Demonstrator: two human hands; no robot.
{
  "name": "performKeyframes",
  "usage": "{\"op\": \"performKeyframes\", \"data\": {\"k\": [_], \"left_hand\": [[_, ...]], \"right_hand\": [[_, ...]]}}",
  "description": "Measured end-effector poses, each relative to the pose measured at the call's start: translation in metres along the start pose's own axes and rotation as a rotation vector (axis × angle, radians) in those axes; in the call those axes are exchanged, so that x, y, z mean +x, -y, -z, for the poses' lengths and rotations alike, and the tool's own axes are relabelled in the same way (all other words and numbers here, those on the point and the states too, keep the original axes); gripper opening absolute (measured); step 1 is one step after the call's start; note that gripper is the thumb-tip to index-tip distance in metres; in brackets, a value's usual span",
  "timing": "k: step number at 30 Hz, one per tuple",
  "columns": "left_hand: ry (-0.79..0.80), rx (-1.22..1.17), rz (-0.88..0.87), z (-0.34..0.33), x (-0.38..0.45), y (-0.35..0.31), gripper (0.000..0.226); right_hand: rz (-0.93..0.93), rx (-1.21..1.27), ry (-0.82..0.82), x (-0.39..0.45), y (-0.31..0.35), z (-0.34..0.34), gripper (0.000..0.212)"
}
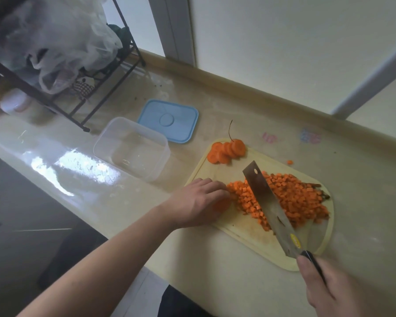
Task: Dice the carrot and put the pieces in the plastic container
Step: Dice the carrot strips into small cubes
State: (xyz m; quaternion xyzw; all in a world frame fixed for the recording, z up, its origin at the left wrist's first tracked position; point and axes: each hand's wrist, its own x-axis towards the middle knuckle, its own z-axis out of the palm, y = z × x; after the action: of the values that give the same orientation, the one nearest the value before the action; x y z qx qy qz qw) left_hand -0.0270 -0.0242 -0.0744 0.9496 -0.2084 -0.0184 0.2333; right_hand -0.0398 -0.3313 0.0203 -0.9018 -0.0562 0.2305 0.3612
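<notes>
- Orange diced carrot [290, 197] lies heaped across the middle of the pale cutting board [245, 229], which sits on the desk [215, 92].
- A cleaver [268, 202] slants over the heap, its black handle gripped by the right hand [332, 287] off the board's near corner.
- The left hand [199, 202], fingers curled, presses a carrot chunk at the heap's left edge.
- Carrot slices [226, 151] fan out at the board's far corner.
- The clear plastic container [133, 149] stands left of the board; a blue lid [168, 120] lies beyond it.

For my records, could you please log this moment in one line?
stage: dicing | left hand: holding carrot | right hand: gripping cleaver | container: empty
</notes>
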Motion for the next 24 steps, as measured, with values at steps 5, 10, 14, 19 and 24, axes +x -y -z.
{"op": "performKeyframes", "data": {"k": [5,10,14,19,24], "left_hand": [[-0.019,0.073,0.07,-0.006,0.001,-0.006,0.042],[-0.088,0.121,0.251,-0.004,-0.018,-0.006,0.051],[-0.114,0.078,0.453,-0.01,-0.03,-0.022,0.052],[-0.075,-0.063,0.639,-0.013,-0.024,-0.042,0.057],[-0.061,-0.163,0.79,-0.004,-0.018,-0.048,0.053]], "right_hand": [[0.002,0.005,0.032,0.003,0.002,-0.006,0.05],[-0.008,0.037,0.082,0.012,0.011,-0.018,0.05],[0.016,-0.022,0.139,0.024,0.013,-0.04,0.097],[0.035,-0.101,0.168,0.036,0.008,-0.057,0.102],[0.09,-0.136,0.16,0.037,0.003,-0.058,0.09]]}}
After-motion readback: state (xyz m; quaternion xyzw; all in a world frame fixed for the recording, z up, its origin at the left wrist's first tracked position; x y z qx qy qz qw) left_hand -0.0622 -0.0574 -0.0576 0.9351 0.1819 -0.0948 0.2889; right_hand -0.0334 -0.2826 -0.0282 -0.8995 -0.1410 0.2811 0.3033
